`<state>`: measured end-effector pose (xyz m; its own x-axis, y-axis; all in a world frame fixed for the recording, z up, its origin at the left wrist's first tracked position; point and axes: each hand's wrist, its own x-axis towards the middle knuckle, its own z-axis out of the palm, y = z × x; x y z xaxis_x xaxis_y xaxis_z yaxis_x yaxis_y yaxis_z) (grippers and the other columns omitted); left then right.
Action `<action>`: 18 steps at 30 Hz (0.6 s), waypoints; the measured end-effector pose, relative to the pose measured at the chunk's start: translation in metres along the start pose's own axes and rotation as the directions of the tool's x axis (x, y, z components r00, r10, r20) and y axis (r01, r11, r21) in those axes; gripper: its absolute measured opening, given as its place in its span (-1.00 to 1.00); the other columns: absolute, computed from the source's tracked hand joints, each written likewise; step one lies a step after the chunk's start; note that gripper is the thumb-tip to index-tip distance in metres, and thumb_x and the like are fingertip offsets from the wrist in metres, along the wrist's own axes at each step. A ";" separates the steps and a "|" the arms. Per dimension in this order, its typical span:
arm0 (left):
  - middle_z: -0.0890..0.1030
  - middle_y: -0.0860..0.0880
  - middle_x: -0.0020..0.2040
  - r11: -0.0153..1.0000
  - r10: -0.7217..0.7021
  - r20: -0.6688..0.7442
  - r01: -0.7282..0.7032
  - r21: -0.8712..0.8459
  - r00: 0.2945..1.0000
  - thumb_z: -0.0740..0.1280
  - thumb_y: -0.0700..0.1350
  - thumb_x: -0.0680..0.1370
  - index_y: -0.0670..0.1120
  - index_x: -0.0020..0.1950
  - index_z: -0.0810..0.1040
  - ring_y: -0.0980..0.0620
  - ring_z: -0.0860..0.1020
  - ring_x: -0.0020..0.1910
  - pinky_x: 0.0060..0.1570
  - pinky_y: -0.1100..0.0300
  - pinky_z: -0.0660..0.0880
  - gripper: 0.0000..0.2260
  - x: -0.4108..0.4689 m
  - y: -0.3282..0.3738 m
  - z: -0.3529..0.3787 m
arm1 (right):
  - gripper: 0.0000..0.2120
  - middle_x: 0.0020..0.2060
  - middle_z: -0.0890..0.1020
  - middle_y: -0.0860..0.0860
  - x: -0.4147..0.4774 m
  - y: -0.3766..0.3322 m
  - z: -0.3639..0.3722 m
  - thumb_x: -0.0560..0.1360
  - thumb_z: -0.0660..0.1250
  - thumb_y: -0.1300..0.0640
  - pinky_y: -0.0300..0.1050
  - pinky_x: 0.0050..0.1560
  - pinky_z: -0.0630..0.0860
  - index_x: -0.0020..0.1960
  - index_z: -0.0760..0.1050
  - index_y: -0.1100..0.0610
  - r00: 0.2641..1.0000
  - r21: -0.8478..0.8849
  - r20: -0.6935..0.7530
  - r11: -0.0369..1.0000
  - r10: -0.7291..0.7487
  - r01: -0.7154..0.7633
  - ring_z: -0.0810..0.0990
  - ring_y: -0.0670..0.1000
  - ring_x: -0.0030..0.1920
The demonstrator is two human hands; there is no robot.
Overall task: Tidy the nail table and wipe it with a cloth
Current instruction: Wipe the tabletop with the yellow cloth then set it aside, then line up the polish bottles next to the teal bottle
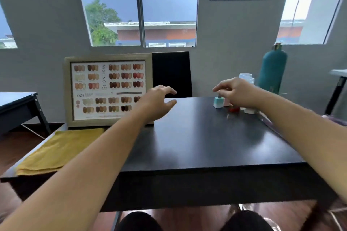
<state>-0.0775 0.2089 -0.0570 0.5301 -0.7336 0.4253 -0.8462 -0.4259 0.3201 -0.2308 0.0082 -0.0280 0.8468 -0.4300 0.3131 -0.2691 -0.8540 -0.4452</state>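
The dark nail table (197,142) fills the middle of the view. A folded yellow cloth (60,148) lies on its left end. A framed nail colour chart (108,90) stands upright behind the cloth. At the far right a mint nail polish bottle (218,102) stands with a pink one, a red one (234,109) and a small white item (249,110). My right hand (238,91) hovers just above these bottles, fingers spread, holding nothing. My left hand (159,102) is open over the table beside the chart's right edge.
A teal bottle (272,69) and a clear plastic container (246,77) stand at the table's far right corner. A black chair back (171,73) faces me across the table. Another table (16,107) stands to the left, and my knees show below the front edge.
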 end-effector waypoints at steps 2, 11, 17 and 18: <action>0.46 0.04 0.31 0.999 0.035 0.021 -0.034 -0.023 0.999 0.26 0.03 0.55 0.05 0.30 0.45 0.02 0.43 0.26 0.22 0.05 0.42 -0.68 0.021 0.023 0.018 | -0.78 -0.21 0.61 -0.10 -0.003 0.021 -0.019 0.54 0.25 0.19 -0.52 -0.28 0.38 0.12 0.61 0.11 0.999 -0.037 -0.036 0.999 0.016 -0.018 0.52 -0.10 -0.24; 0.41 -0.03 0.36 0.987 0.146 0.089 -0.140 -0.074 0.985 0.28 0.05 0.53 0.01 0.37 0.37 -0.02 0.38 0.33 0.27 0.07 0.37 -0.57 0.133 0.107 0.082 | -0.77 0.09 0.65 0.05 0.018 0.108 -0.100 0.50 0.34 0.10 -0.27 -0.02 0.39 0.13 0.60 0.09 0.934 -0.099 -0.315 0.973 0.168 -0.208 0.58 0.00 0.02; 0.41 -0.06 0.37 0.971 0.204 0.097 -0.189 -0.143 0.974 0.29 0.02 0.53 -0.03 0.39 0.36 -0.04 0.37 0.34 0.30 0.08 0.31 -0.56 0.216 0.146 0.116 | -0.66 0.13 0.63 0.10 0.059 0.174 -0.128 0.46 0.39 0.06 -0.20 0.08 0.39 0.19 0.55 0.17 0.810 -0.012 -0.520 0.945 0.273 -0.326 0.59 0.08 0.10; 0.42 -0.07 0.37 0.970 0.210 0.102 -0.194 -0.148 0.972 0.28 0.01 0.54 -0.04 0.39 0.36 -0.05 0.37 0.34 0.30 0.08 0.30 -0.57 0.227 0.150 0.121 | -0.60 0.16 0.62 0.10 0.065 0.182 -0.130 0.46 0.40 0.04 -0.19 0.09 0.39 0.23 0.51 0.18 0.803 0.007 -0.520 0.942 0.289 -0.335 0.58 0.09 0.12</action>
<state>-0.0911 -0.0851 -0.0146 0.3319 -0.8567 0.3949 -0.9156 -0.1918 0.3534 -0.2842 -0.2131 0.0200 0.3638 -0.7447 0.5595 -0.5337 -0.6590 -0.5300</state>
